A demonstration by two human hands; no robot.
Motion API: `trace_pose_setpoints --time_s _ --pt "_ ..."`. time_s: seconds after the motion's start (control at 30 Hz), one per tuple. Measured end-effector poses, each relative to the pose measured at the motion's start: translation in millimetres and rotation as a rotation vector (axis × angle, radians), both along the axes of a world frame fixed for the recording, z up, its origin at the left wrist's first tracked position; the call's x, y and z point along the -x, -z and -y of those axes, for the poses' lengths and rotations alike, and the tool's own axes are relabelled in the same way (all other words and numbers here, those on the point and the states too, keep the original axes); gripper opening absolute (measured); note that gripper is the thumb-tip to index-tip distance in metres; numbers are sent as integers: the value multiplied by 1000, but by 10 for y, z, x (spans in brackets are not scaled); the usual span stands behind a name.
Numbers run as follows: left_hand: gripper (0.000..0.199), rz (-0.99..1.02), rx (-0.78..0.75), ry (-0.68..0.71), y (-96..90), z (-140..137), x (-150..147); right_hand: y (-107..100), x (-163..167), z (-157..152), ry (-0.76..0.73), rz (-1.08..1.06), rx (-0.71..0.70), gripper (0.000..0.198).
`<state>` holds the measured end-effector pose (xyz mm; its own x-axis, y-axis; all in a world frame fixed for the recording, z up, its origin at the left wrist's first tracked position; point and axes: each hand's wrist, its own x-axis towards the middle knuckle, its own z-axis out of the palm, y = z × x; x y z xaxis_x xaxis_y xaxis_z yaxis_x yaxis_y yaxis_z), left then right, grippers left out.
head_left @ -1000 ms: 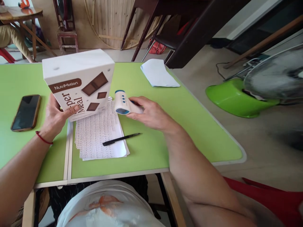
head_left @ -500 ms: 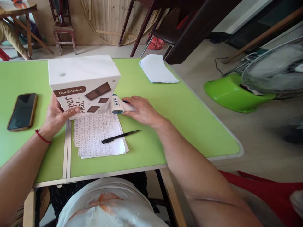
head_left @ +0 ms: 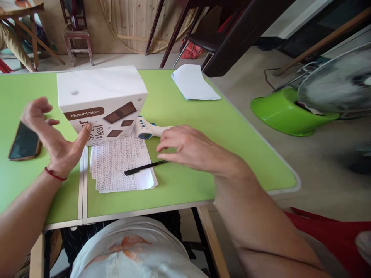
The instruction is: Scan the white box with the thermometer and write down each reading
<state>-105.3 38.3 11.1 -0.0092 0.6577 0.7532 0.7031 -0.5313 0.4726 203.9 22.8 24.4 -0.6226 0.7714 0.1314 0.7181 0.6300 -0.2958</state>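
My left hand is open, fingers spread, just left of a white NutriMotion box. Its thumb overlaps the box's printed front; whether it touches, I cannot tell. The box stands on the green table and partly covers handwritten sheets. Right of the box lies a white infrared thermometer, its handle end hidden behind my right hand. That hand hovers with fingers apart and nothing in them, over the tip of a black pen resting on the sheets.
A phone in a brown case lies at the left, partly behind my left hand. Blank white paper sits near the table's far right edge. On the floor to the right are a green stool and a fan.
My left hand has let go of the box and moved left, its fingers opening. My right hand has released the thermometer and drawn back toward me and to the right.
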Motion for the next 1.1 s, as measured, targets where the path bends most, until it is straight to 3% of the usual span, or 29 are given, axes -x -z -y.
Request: trace_pose_setpoints --time_s 0.07,0.13,0.2,0.27,0.37,0.47,0.57,0.67,0.77,0.93,1.1 --pt "82 -23 -355 -107 -20 55 -31 -19 27 74 -108 133 23 8" --pt "64 -119 -499 -10 -56 157 -110 22 44 85 -140 220 10 15" --pt "38 -285 -312 201 -89 279 -222 89 33 50 -135 226 -21 20" --pt "25 -359 -261 386 -90 374 -330 151 -8 -4 -107 147 -54 20" --pt "11 -435 -147 505 -11 424 -416 193 -68 -55 -2 -132 -151 15" --pt "13 -538 10 587 105 418 -425 154 -33 -9 128 -509 -183 12" --pt "23 -592 100 668 171 429 -440 96 111 104 231 -803 4 12" --pt "30 -661 138 723 174 465 -473 145 274 195 250 -953 242 6" --pt "39 -749 177 724 157 494 -488 316 369 241 299 -993 356 3" --pt "47 -852 194 732 140 500 -490 548 392 296 351 -1025 329 12" --pt "47 -908 189 713 123 506 -512 547 403 326 347 -961 273 9"
